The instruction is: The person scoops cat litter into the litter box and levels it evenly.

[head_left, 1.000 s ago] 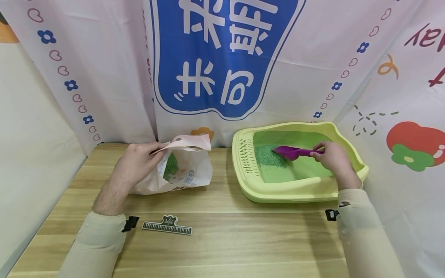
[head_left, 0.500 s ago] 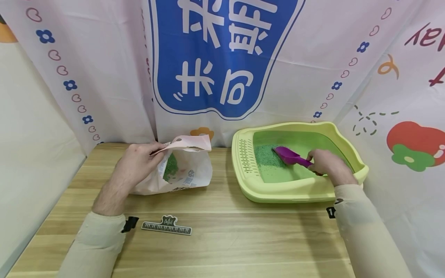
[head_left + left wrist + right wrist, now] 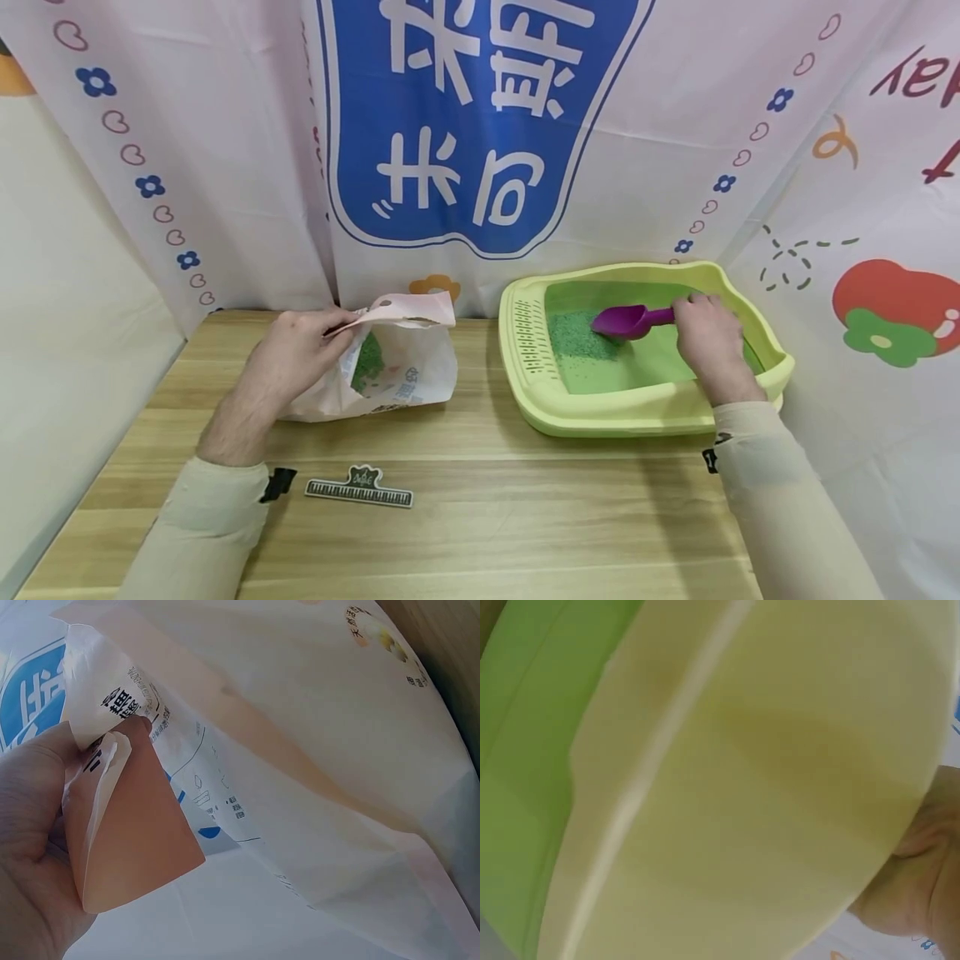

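Observation:
My left hand (image 3: 296, 346) pinches the top edge of a pale paper-like bag (image 3: 420, 358), its mouth gaping toward the right. Green granules (image 3: 369, 362) show inside the bag. In the left wrist view the thumb and fingers hold the folded brownish edge (image 3: 142, 825). My right hand (image 3: 708, 337) grips the handle of a purple scoop (image 3: 626, 322) inside a yellow-green litter tray (image 3: 600, 408). The scoop's tip is at the edge of a patch of green granules (image 3: 581, 335) at the tray's left end. In the right wrist view the tray wall (image 3: 780, 750) hides most of the hand.
A black and white bag clip (image 3: 360, 486) with a piano-key pattern lies on the wooden table (image 3: 480, 533) in front of the bag. Behind the table hangs a printed curtain (image 3: 637, 192), close to the back of the tray.
The right hand has turned over the scoop's handle, with the handle swinging down and then back up. The scoop's head stays beside the granules. My left hand and the bag look unchanged.

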The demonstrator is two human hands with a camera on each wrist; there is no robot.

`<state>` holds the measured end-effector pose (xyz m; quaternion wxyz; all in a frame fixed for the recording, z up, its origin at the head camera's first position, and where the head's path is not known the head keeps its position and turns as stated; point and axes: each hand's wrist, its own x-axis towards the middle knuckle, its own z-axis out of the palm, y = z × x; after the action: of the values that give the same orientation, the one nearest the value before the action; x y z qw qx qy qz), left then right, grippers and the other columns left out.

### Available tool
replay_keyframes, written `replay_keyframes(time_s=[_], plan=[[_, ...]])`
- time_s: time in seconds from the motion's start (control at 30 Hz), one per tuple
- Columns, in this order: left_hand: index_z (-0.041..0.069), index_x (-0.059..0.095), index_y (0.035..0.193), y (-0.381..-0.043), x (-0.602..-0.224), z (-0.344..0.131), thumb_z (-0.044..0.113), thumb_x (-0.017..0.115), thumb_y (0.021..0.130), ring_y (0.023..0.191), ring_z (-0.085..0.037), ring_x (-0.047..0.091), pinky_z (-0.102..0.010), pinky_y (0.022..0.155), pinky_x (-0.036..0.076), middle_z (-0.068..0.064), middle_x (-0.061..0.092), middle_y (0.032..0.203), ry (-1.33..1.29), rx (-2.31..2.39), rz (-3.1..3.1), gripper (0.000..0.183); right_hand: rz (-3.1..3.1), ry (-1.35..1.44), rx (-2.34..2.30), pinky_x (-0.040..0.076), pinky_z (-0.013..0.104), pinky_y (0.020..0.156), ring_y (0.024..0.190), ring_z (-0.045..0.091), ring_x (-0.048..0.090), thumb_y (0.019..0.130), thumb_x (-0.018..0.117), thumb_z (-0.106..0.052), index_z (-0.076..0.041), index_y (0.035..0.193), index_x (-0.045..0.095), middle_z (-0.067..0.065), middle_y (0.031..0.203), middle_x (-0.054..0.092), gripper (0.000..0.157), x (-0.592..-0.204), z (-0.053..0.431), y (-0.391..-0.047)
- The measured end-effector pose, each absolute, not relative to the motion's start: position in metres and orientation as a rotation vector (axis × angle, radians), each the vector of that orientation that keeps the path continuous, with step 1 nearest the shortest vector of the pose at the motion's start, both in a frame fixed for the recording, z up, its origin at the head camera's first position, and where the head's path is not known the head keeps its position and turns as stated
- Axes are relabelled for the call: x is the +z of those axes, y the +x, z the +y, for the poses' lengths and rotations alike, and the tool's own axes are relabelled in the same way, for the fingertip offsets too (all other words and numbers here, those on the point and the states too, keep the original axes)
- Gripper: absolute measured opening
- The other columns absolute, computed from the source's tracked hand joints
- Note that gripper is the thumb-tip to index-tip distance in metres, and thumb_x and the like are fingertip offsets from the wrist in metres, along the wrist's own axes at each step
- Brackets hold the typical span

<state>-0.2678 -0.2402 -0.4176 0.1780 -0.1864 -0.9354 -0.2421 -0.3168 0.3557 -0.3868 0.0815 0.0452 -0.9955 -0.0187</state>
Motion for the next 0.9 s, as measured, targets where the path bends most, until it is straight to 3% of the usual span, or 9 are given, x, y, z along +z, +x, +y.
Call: replay_keyframes(time_s=[0.33, 0.5, 0.67, 0.9], plan=[[0.004, 0.087, 0.131, -0.268, -0.419, -0.24, 0.007, 0.078, 0.111, 0.096, -0.037, 0.087, -0.059, 0.083, 0.071, -0.023, 0.089, 0.122, -0.535, -0.694, -2.638, 0.022, -2.829, 0.118, 0.05, 0.063, 0.076, 0.09, 0.117, 0.058, 0.065, 0.1, 0.067, 0.016, 0.011, 0.136, 0.071, 0.037, 0.127, 0.068, 0.036, -0.394, 0.354, -0.322], [0.004, 0.087, 0.129, -0.268, -0.419, -0.239, 0.007, 0.078, 0.11, 0.091, -0.033, 0.086, -0.057, 0.08, 0.07, -0.021, 0.09, 0.118, -0.545, -0.68, -2.628, 0.021, -2.904, 0.068, 0.128, 0.064, 0.077, 0.09, 0.117, 0.058, 0.064, 0.109, 0.064, 0.009, 0.008, 0.141, 0.07, 0.035, 0.129, 0.066, 0.033, -0.397, 0.352, -0.326], [0.005, 0.087, 0.128, -0.269, -0.419, -0.239, 0.006, 0.078, 0.11, 0.09, -0.033, 0.085, -0.056, 0.08, 0.07, -0.021, 0.09, 0.117, -0.547, -0.678, -2.625, 0.02, -2.943, 0.003, 0.154, 0.065, 0.077, 0.09, 0.116, 0.057, 0.067, 0.107, 0.062, 0.01, 0.009, 0.141, 0.07, 0.035, 0.131, 0.066, 0.035, -0.402, 0.354, -0.329], [0.004, 0.087, 0.129, -0.269, -0.418, -0.238, 0.006, 0.078, 0.111, 0.094, -0.035, 0.087, -0.059, 0.081, 0.071, -0.021, 0.09, 0.12, -0.544, -0.688, -2.626, 0.02, -3.086, -0.03, 0.14, 0.064, 0.071, 0.078, 0.099, 0.056, 0.073, 0.116, 0.066, -0.009, 0.007, 0.129, 0.07, 0.033, 0.115, 0.07, 0.021, -0.396, 0.357, -0.324]])
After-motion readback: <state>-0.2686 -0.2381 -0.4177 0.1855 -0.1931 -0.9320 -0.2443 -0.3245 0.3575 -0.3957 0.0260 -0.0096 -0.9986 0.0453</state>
